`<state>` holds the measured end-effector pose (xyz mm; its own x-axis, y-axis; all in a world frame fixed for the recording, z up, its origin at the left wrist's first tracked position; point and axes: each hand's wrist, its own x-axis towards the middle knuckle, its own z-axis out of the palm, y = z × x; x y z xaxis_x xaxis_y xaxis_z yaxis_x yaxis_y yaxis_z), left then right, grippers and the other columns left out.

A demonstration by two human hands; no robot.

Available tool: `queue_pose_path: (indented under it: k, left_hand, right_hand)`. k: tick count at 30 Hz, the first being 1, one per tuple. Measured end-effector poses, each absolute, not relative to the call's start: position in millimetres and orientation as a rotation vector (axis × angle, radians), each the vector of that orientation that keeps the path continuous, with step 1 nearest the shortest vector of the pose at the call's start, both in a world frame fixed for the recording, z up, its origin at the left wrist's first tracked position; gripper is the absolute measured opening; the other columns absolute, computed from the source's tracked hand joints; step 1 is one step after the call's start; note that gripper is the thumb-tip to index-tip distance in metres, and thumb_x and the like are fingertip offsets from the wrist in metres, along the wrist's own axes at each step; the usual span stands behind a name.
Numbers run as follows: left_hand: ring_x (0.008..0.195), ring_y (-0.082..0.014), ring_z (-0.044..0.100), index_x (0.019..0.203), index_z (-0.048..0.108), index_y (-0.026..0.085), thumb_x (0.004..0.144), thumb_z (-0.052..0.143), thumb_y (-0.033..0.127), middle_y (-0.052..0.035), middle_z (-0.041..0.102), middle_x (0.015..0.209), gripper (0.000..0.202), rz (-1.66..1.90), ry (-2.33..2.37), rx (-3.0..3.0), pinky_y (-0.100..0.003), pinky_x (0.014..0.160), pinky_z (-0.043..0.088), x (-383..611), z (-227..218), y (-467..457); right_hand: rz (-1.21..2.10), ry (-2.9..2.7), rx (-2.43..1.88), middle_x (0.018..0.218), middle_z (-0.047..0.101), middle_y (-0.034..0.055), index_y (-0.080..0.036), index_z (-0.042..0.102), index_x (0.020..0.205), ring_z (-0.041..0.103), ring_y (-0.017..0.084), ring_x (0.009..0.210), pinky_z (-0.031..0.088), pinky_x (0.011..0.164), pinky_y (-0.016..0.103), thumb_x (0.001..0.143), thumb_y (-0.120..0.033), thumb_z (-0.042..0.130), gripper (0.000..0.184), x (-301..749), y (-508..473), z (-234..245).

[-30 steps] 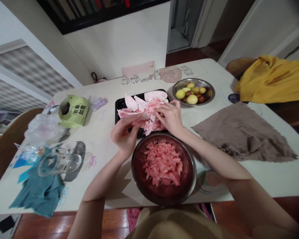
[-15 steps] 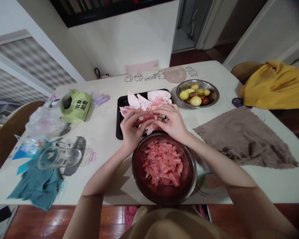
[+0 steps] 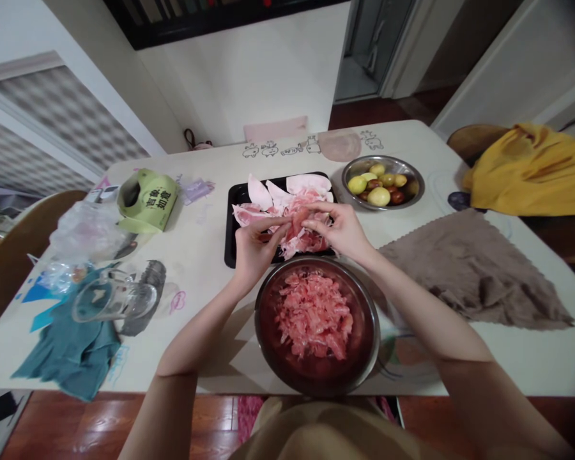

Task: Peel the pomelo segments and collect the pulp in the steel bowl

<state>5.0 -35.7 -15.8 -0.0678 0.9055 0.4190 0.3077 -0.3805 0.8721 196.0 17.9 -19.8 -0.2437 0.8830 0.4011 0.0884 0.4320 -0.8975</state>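
Between my two hands is a piece of pink pomelo segment (image 3: 298,223). My left hand (image 3: 255,250) pinches its left side with thumb and fingers, and my right hand (image 3: 345,234) pinches the right side. Both are over the near part of a black tray (image 3: 230,237), which carries pomelo peel (image 3: 308,184) and torn pink membranes. Directly in front of me, close to the table edge, stands a steel bowl (image 3: 374,332) with a heap of loose pink pomelo flesh (image 3: 314,314).
Behind my right hand stands a steel bowl of small fruit (image 3: 378,196). A brown cloth (image 3: 474,275) lies to the right. On the left are a glass pitcher (image 3: 117,300), a teal cloth (image 3: 74,358), a plastic bag (image 3: 86,233) and a green carton (image 3: 151,201).
My hands have drawn slightly apart, and the pomelo piece between them has turned from lying across to more upright. The bowl's heap looks the same.
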Motion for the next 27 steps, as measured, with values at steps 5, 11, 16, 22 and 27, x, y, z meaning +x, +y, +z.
queue_pose_path:
  k: [5, 11, 16, 22, 27]
  left_hand:
    - [0.086, -0.0167, 0.076, 0.097, 0.080, 0.020, 0.090, 0.074, 0.032, -0.0058, 0.080, 0.097, 0.015, 1.456, 1.304, 1.678, -0.023, 0.066, 0.064, 5, -19, -34]
    - [0.081, -0.0148, 0.074, 0.096, 0.079, 0.019, 0.091, 0.072, 0.031, -0.0058, 0.080, 0.095, 0.015, 1.465, 1.352, 1.707, -0.022, 0.062, 0.061, 5, -23, -33]
    - [0.079, -0.0124, 0.073, 0.099, 0.077, 0.020, 0.090, 0.071, 0.025, -0.0037, 0.080, 0.093, 0.011, 1.512, 1.397, 1.823, -0.020, 0.063, 0.061, 8, -18, -37]
    - [0.084, -0.0122, 0.073, 0.104, 0.071, 0.020, 0.092, 0.069, 0.022, -0.0019, 0.077, 0.095, 0.013, 1.557, 1.394, 1.978, -0.021, 0.068, 0.062, 13, -17, -41]
    - [0.092, -0.0166, 0.068, 0.124, 0.063, 0.025, 0.091, 0.069, 0.020, -0.0006, 0.071, 0.088, 0.034, 1.546, 1.473, 2.131, -0.029, 0.082, 0.062, 11, -16, -40]
  right_hand:
    - [0.986, -1.585, -0.872, 0.098, 0.081, 0.0036, -0.022, 0.077, 0.101, 0.076, 0.022, 0.091, 0.062, 0.085, 0.037, 0.078, -0.027, 0.077, 0.023, 190, 13, -23]
    - [0.849, -1.610, -0.951, 0.103, 0.081, 0.0052, -0.021, 0.076, 0.106, 0.077, 0.023, 0.092, 0.062, 0.091, 0.038, 0.082, -0.027, 0.071, 0.026, 183, 2, -26]
    - [0.831, -1.735, -0.907, 0.116, 0.079, 0.0064, -0.021, 0.075, 0.114, 0.075, 0.026, 0.107, 0.058, 0.101, 0.042, 0.083, -0.033, 0.071, 0.033, 184, -2, -22]
    - [0.864, -1.707, -0.910, 0.114, 0.078, 0.0074, -0.021, 0.074, 0.108, 0.074, 0.026, 0.107, 0.056, 0.102, 0.042, 0.085, -0.038, 0.070, 0.029, 182, -2, -26]
    - [0.934, -1.680, -0.880, 0.114, 0.077, 0.0070, -0.023, 0.064, 0.120, 0.075, 0.024, 0.106, 0.058, 0.093, 0.038, 0.088, -0.035, 0.066, 0.035, 179, -2, -33]
